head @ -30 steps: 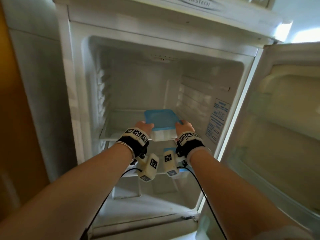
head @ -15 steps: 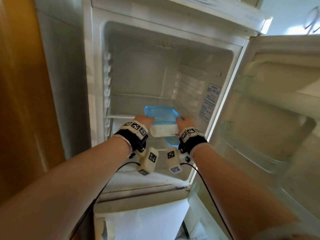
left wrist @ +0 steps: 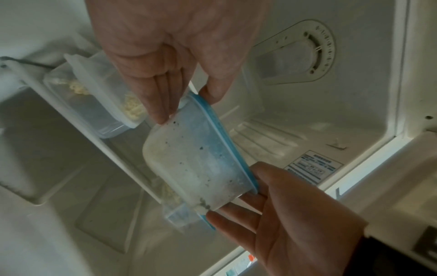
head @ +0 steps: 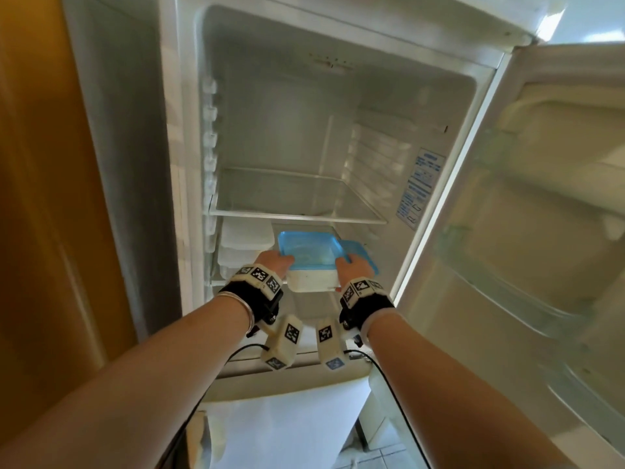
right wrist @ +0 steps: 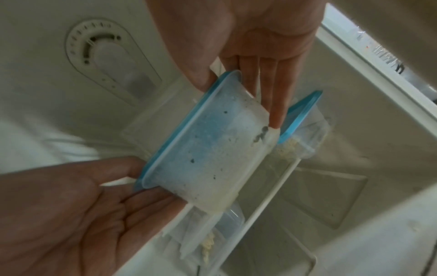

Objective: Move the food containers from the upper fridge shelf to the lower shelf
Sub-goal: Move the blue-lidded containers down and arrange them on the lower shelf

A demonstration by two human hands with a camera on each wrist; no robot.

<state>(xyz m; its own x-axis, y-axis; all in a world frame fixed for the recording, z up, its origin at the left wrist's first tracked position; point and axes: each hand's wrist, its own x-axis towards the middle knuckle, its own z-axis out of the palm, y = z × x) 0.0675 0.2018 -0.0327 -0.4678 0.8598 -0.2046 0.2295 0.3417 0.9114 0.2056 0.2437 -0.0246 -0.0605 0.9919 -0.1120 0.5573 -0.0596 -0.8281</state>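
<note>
Both hands carry a clear food container with a blue lid [head: 309, 253] just under the bare glass upper shelf [head: 297, 213], over the lower shelf's front rail [left wrist: 123, 162]. My left hand [head: 275, 260] grips its left end, thumb on the lid rim and fingers beneath [left wrist: 163, 104]. My right hand [head: 353, 265] grips the right end the same way [right wrist: 272, 97]. The tub [right wrist: 212, 149] is frosted inside with dark specks. On the lower shelf stand white-lidded containers [head: 247, 236] at the left and another blue-lidded one [head: 360, 252] at the right.
The fridge door [head: 541, 231] stands open on the right with its racks. A thermostat dial [left wrist: 314, 54] sits on the ceiling inside. A wooden panel [head: 50, 198] borders the fridge on the left. A lower compartment front [head: 287, 418] lies below my wrists.
Both hands have brought the blue-lidded container down from the front of the upper shelf to the level of the lower shelf. The upper shelf now stands bare.
</note>
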